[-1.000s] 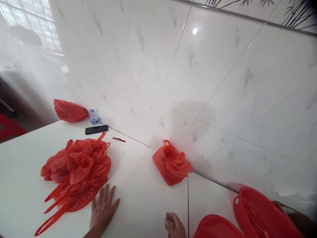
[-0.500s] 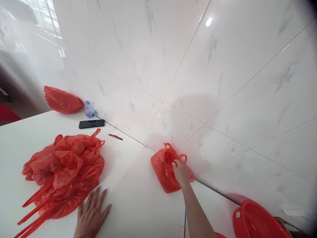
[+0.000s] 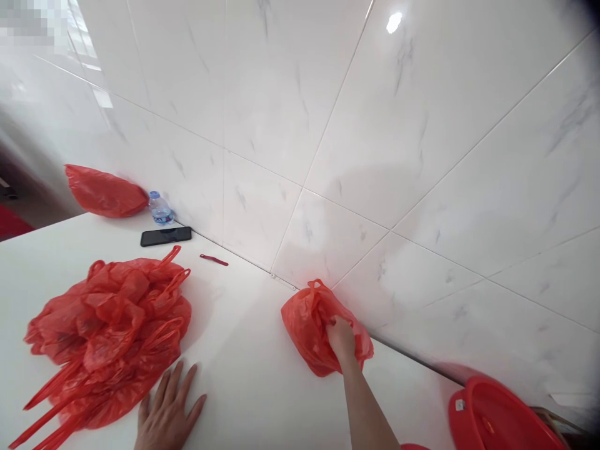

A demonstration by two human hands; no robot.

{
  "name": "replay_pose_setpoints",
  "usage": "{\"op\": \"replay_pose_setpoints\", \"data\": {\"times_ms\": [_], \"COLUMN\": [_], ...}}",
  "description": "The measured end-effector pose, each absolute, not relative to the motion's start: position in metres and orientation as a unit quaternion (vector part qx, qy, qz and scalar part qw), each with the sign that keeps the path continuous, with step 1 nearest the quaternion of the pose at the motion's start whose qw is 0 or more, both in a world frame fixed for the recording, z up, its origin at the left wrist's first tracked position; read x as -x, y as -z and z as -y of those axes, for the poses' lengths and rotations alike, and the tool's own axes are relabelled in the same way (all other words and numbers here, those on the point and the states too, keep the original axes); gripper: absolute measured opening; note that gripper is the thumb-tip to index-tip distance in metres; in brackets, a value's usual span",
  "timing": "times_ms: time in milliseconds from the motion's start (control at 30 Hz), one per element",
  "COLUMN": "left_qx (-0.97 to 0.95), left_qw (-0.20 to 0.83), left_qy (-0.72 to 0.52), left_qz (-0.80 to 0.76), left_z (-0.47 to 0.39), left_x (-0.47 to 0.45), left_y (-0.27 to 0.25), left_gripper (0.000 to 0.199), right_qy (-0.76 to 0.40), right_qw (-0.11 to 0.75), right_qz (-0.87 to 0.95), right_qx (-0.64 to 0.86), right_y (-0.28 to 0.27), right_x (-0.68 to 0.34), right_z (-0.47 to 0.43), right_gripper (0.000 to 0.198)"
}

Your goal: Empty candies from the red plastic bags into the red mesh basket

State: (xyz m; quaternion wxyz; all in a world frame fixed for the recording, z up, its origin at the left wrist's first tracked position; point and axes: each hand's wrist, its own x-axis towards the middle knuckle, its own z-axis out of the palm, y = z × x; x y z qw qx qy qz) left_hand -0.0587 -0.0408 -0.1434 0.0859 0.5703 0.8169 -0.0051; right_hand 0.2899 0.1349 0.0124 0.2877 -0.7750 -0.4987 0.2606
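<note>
My left hand (image 3: 166,409) lies flat on the white table with its fingers spread. Its fingertips are at the near edge of a large heap of red plastic bags (image 3: 117,319), whose thin handles trail toward the lower left. Farther right, a smaller red plastic bag (image 3: 304,325) stands against the wall, one handle loop sticking up. My right hand (image 3: 341,340) is in the mouth of this bag, its fingers curled closed against the red plastic. The fingertips are partly hidden in the folds, and the bag's contents do not show.
Along the wall at the back left are another red bag (image 3: 105,194), a water bottle (image 3: 160,208), a black phone (image 3: 165,236) and a thin dark-red strip (image 3: 214,259). A red plastic basin or stool (image 3: 506,415) is at the lower right. White marbled tiles (image 3: 262,187) rise behind the table.
My right hand has pushed lower into the small bag, and the handle loop beside it has folded down. My left hand stays flat. The view has shifted slightly.
</note>
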Motion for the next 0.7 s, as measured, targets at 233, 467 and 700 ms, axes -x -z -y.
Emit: {"op": "replay_pose_setpoints", "data": {"times_ms": [233, 467, 700], "left_qx": [-0.564, -0.567, -0.564], "left_qw": [0.083, 0.071, 0.091], "left_qy": [-0.012, -0.006, -0.003], "left_qz": [-0.822, -0.82, -0.821], "left_z": [0.041, 0.041, 0.041], "left_x": [0.057, 0.056, 0.056], "left_y": [0.145, 0.145, 0.14], "left_gripper": [0.069, 0.069, 0.069], "right_qy": [-0.238, -0.241, -0.15], "right_qw": [0.395, 0.606, 0.499], "right_qz": [0.456, 0.321, 0.336], "right_qx": [0.761, 0.686, 0.785], "right_y": [-0.052, -0.101, -0.112], "right_x": [-0.314, -0.318, -0.299], "right_z": [-0.142, -0.106, 0.01], "right_gripper": [0.022, 0.046, 0.032]}}
